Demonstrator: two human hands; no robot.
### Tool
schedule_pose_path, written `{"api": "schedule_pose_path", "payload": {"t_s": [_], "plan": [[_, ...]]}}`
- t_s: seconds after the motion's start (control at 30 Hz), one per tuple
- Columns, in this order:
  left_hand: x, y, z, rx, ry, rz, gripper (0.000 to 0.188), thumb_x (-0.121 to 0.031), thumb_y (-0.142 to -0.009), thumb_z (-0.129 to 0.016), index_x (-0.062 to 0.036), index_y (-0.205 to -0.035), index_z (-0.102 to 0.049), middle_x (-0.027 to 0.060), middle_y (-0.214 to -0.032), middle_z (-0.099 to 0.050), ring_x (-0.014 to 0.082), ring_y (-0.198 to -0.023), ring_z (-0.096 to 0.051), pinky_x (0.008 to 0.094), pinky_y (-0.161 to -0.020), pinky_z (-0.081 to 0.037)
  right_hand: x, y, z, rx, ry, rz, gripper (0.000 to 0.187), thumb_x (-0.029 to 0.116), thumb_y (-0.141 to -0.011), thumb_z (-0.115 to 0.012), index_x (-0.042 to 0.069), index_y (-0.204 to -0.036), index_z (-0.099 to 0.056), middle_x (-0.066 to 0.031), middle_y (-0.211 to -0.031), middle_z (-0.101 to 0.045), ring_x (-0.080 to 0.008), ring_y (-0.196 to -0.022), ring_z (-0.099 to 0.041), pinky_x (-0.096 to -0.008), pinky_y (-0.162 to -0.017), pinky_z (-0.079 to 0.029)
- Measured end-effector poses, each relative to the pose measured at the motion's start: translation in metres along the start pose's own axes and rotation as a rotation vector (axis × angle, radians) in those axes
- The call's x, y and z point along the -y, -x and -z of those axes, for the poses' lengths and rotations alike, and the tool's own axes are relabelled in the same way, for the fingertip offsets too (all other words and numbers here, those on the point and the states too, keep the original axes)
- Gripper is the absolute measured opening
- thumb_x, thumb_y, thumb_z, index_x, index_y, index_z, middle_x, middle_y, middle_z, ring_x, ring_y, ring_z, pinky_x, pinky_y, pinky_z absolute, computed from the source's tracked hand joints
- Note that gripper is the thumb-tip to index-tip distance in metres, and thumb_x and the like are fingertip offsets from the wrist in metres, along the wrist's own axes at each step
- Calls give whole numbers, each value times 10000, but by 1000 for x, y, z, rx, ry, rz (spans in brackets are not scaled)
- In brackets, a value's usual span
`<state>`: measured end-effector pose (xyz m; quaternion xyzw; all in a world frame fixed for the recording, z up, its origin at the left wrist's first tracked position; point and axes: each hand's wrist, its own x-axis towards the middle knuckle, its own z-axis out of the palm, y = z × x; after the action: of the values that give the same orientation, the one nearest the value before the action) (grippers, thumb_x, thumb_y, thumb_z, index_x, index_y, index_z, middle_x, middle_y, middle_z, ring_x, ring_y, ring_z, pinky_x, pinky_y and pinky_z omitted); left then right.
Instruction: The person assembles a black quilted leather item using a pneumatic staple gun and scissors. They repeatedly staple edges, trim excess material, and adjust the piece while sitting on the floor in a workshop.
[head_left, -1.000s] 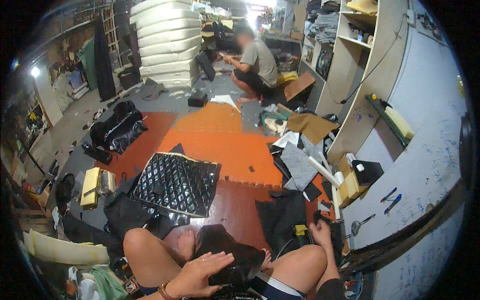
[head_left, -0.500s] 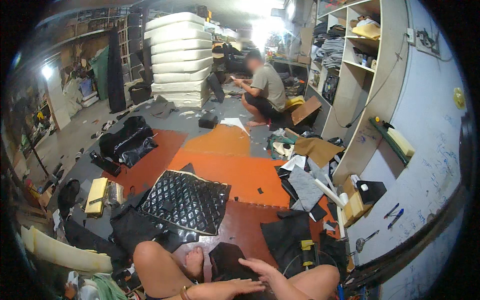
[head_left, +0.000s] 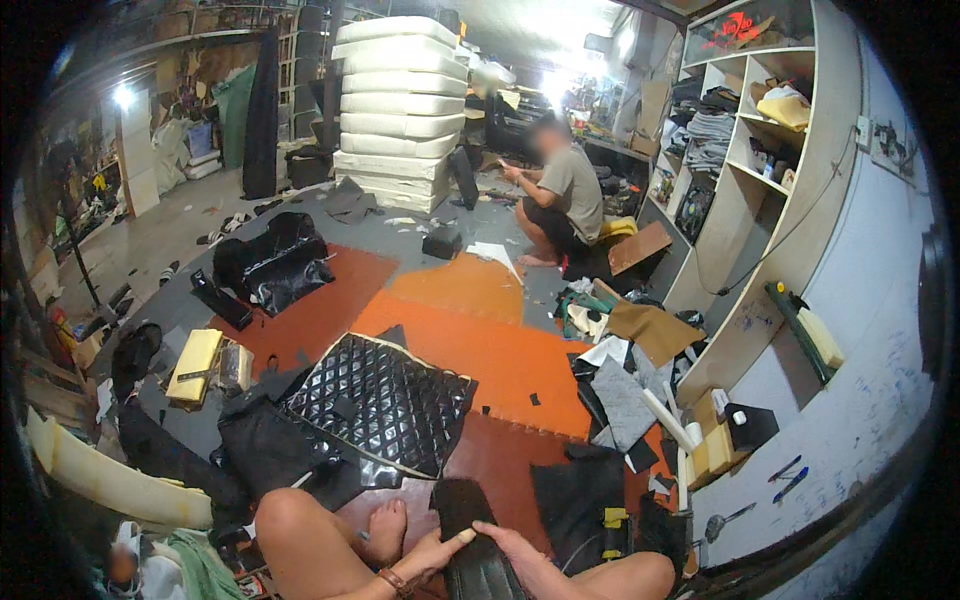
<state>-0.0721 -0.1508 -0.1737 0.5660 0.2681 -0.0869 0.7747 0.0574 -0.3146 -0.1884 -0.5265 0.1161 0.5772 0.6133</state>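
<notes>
Between my bent knees stands a long black piece with a smooth, leather-like surface [head_left: 466,508], tilted away from me. My left hand [head_left: 432,556] is closed on its left edge, the thumb lying over the near face; a bracelet circles that wrist. From the other side my right hand [head_left: 512,546] grips the right edge, its thumb pressed near the middle. The fingers behind the piece are hidden. Just beyond my foot, a black diamond-quilted panel [head_left: 385,405] with a pale border lies on the orange and red mats [head_left: 470,345].
Yellow foam blocks [head_left: 197,366] and black fabric [head_left: 265,440] lie left. A black cloth piece [head_left: 575,500] and yellow-and-black tool [head_left: 614,530] are right, near scraps and a white board with pens [head_left: 790,480]. Farther off, a person [head_left: 560,195] squats beside stacked white cushions [head_left: 395,110].
Both hands, earlier held open above the black piece, have closed on its edges. It now stands more upright and shows more length. The whole view has shifted slightly.
</notes>
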Motion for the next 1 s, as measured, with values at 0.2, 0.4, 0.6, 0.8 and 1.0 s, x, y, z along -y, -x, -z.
{"api": "schedule_pose_path", "payload": {"t_s": [0.2, 0.4, 0.6, 0.8, 1.0], "plan": [[-98, -14, -20, 55, 114, -590, 705, -182, -944, -793, 25, -1509, -427, 120, -1310, -645, 185, -1189, -614, 332, -1025, -518, 105, 33, -40, 109, 164, 772, 508, 261, -949, -752, 8, -1351, -571, -107, -1238, -680, -225, -1064, -680, -413, -936, -554], [-118, -23, -27, 62, -118, -548, 694, -163, -883, -855, 7, -1457, -503, 88, -1358, -637, 173, -1212, -603, 353, -1062, -496, 80, 21, -36, -447, 626, 1049, 822, 691, -978, -561, 6, -1432, -544, -252, -1296, -676, -390, -1271, -614, -462, -1078, -462], [-95, -28, -18, -95, -8, -489, 639, -248, -855, -878, 10, -1354, -574, 81, -1266, -686, 200, -1145, -644, 347, -1014, -516, 51, 17, -8, -182, 827, 693, 694, 572, -956, -684, 28, -1380, -602, -243, -1276, -697, -335, -1197, -670, -440, -1032, -508], [-90, -24, -21, -108, -110, -554, 625, -366, -882, -845, 1, -1327, -604, 74, -1226, -692, 178, -1099, -633, 351, -985, -514, 61, 43, -24, -285, 705, 1029, 882, 499, -871, -822, 4, -1503, -458, -247, -1334, -652, -354, -1245, -637, -456, -1055, -500], [-79, -21, -19, -135, -167, -526, 655, -504, -876, -811, -1, -1257, -634, 52, -1115, -699, 147, -985, -631, 326, -876, -520, 71, 67, -27, -318, 628, 1241, 1210, 588, -812, -843, 17, -1642, -172, -221, -1517, -485, -354, -1409, -487, -468, -1144, -418]]}}
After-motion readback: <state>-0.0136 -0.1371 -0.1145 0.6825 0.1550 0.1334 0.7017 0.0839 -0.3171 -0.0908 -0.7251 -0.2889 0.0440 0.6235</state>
